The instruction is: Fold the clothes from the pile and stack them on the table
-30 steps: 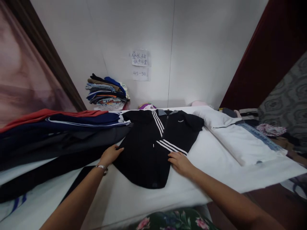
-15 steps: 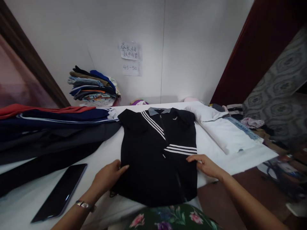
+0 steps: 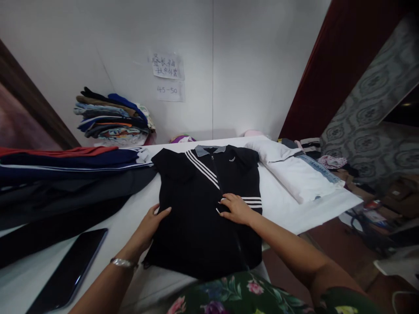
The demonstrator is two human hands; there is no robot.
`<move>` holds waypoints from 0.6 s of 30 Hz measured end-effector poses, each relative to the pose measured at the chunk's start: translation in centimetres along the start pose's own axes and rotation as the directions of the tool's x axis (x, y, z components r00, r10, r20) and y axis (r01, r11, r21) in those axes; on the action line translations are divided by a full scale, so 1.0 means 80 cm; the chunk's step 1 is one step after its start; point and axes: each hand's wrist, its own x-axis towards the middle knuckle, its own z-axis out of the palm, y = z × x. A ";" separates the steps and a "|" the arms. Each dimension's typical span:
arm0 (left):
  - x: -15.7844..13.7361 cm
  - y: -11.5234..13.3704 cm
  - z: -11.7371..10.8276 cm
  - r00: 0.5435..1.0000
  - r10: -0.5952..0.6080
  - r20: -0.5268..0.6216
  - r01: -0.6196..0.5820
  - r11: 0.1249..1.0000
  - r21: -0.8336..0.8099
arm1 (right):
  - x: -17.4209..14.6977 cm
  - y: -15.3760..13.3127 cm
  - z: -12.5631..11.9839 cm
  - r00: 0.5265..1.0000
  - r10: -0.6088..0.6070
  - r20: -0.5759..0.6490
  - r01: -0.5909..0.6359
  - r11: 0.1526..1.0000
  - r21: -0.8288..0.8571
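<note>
A black zip-front jacket (image 3: 193,235) with a grey collar and white stripes lies spread front up on the white table, collar away from me. At its left side edge is my left hand (image 3: 151,226), thumb on top of the cloth and the other fingers partly hidden at the edge, closed on it. My right hand (image 3: 237,209) lies on the middle of the front, by the zip and over part of the right-hand stripes, its fingers apart. The lower sleeves are not visible.
Dark and red folded garments (image 3: 75,174) lie at left, with a black phone (image 3: 70,270) in front of them. A clothes stack (image 3: 113,117) stands at the back left. White bundles (image 3: 294,174) lie at right. Paper signs (image 3: 168,65) hang on the wall.
My right hand has moved left from the jacket's right edge to the middle, near the zip. My left hand stays at the left edge. The view has shifted slightly right.
</note>
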 end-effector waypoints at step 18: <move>-0.021 -0.049 -0.044 0.993 -0.103 0.062 0.111 0.984 -0.140 | -0.264 0.149 -0.029 0.206 0.959 -0.195 0.079 0.182 0.980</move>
